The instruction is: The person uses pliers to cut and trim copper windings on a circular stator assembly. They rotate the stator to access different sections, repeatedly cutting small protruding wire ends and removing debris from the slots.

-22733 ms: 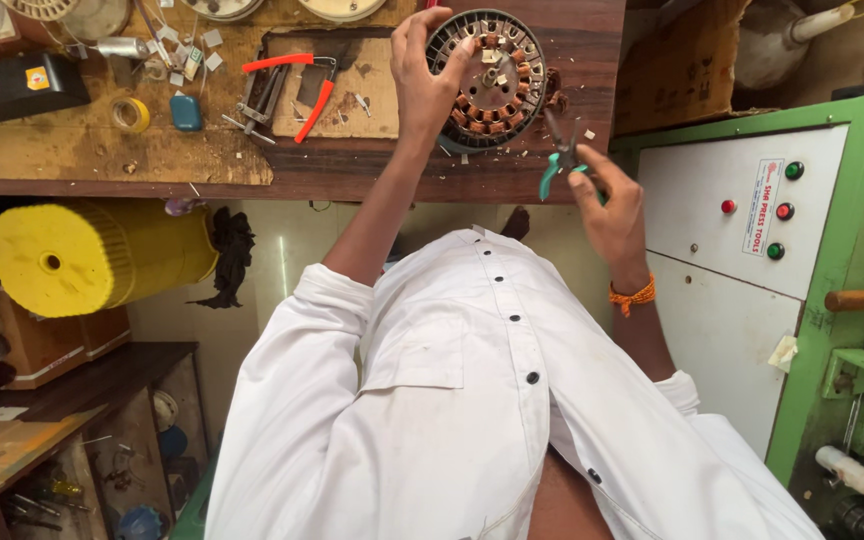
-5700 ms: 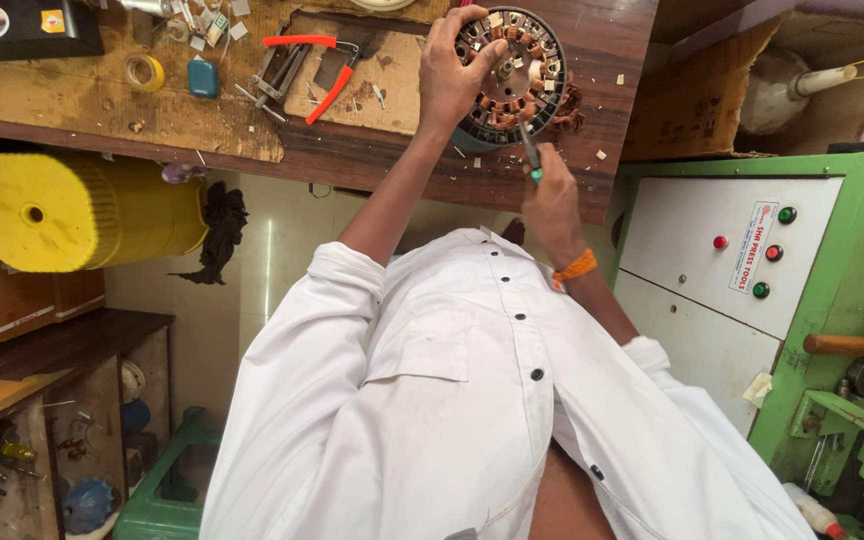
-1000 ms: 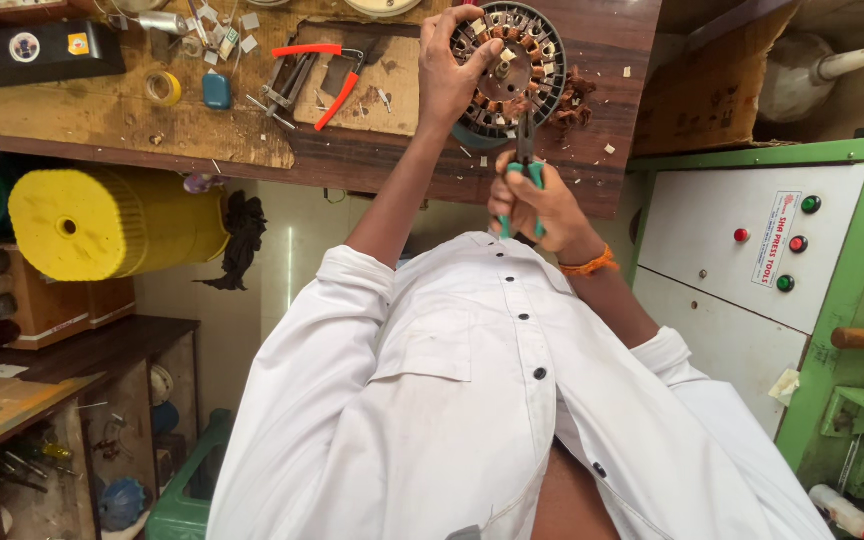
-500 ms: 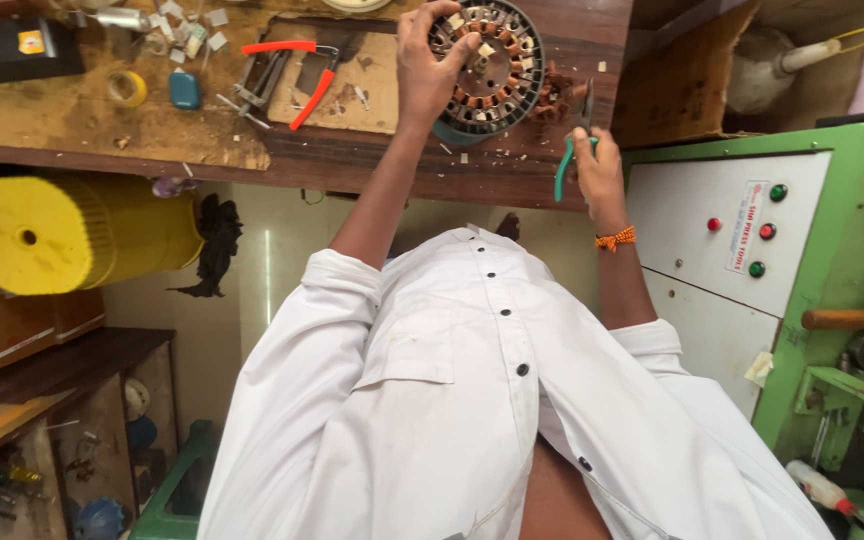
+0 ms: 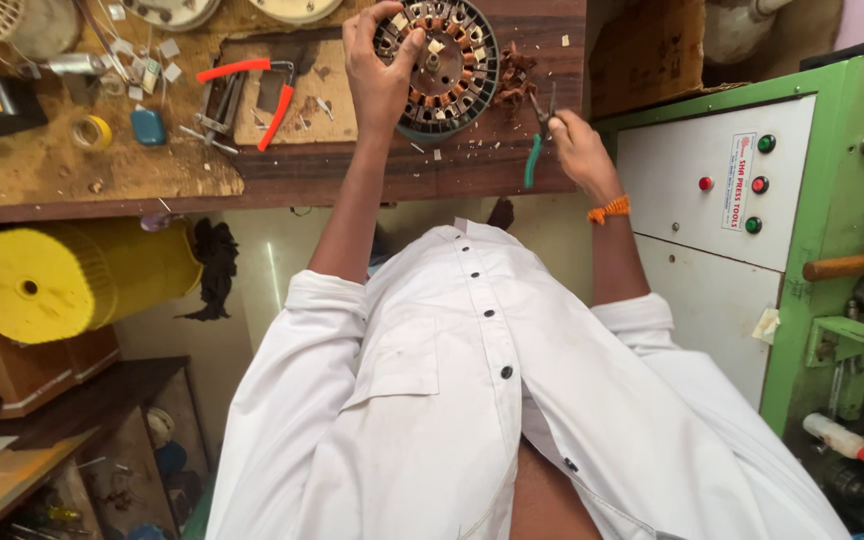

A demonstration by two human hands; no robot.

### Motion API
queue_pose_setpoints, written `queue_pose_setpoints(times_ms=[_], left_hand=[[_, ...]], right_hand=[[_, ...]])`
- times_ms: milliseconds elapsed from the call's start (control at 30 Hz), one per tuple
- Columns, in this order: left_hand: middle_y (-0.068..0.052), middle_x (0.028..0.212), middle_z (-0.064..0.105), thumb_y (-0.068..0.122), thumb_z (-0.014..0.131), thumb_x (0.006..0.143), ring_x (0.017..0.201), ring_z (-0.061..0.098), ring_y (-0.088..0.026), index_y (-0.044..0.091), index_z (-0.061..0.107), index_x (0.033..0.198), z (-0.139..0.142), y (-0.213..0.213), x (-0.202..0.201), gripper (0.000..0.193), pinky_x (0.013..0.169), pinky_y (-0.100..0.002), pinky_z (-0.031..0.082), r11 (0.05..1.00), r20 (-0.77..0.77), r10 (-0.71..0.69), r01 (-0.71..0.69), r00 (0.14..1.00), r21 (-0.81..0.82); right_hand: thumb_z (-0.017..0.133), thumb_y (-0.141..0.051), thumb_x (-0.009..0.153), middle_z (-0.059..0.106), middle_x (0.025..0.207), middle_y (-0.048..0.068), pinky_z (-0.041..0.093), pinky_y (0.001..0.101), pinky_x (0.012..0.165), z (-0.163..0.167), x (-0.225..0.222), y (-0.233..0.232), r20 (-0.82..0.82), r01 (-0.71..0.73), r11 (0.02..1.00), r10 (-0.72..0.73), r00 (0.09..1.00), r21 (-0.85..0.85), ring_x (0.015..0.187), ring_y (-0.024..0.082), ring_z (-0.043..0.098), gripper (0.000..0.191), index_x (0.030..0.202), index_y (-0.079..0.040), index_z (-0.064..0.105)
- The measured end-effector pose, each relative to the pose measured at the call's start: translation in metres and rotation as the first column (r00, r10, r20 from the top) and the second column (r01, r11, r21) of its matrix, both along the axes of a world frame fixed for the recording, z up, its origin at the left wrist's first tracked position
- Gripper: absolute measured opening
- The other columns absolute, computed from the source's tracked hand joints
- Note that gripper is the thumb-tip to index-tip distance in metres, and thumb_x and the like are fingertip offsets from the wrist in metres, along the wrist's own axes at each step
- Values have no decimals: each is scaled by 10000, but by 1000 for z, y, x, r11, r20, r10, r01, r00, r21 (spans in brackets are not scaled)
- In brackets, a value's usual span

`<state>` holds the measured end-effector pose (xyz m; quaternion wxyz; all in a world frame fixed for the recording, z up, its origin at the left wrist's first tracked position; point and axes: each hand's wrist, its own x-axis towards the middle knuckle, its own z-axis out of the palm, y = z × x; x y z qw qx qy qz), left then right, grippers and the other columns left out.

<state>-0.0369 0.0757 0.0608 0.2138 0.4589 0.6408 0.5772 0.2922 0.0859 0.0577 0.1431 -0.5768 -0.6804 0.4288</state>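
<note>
A round motor stator with copper windings (image 5: 447,62) lies on the dark wooden workbench (image 5: 352,170). My left hand (image 5: 377,65) grips its left rim, fingers curled over the edge. My right hand (image 5: 574,145) is to the right of the stator, holding green-handled pliers (image 5: 535,140) with the jaws pointing toward a small heap of copper wire scraps (image 5: 514,80) beside the stator. An orange band sits on my right wrist.
Red-handled pliers (image 5: 252,90), a yellow tape roll (image 5: 92,130), a blue item (image 5: 148,126) and small parts lie on the bench at left. A large yellow spool (image 5: 62,275) hangs below the bench. A green machine cabinet with buttons (image 5: 752,190) stands at right.
My right hand with the green pliers has left the stator and moved right, then settled beside the wire scraps. My left hand has kept its grip on the stator.
</note>
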Motion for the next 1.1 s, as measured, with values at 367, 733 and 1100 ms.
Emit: queue_pose_setpoints(times_ms=[367, 733, 1100], left_hand=[[-62, 1216, 573, 473, 823, 930, 1174, 626, -249, 170, 690, 1225, -2, 1, -5, 443, 1009, -439, 542, 1000, -59, 3, -3, 998, -3], [-58, 1206, 585, 481, 836, 915, 1179, 633, -244, 176, 690, 1227, 8, -1, -9, 460, 1016, -430, 537, 999, -74, 7, -9, 997, -32], [-36, 1203, 578, 450, 843, 908, 1121, 645, -201, 155, 681, 1250, 19, -5, -7, 480, 999, -391, 555, 999, 3, -13, 13, 1000, -39]], right_hand=[[569, -298, 1055, 627, 755, 84, 498, 373, 647, -29, 8, -45, 25, 222, 975, -221, 975, -34, 684, 174, 630, 281, 1143, -55, 679], [654, -139, 997, 663, 1103, 133, 494, 447, 974, -3, -47, 38, 47, 79, 844, -122, 991, 530, 1077, 321, 602, 127, 1038, -51, 734], [803, -274, 895, 734, 1091, 126, 534, 478, 896, 8, -82, 58, 299, 27, 922, -152, 942, 386, 1044, 311, 649, 227, 984, -66, 787]])
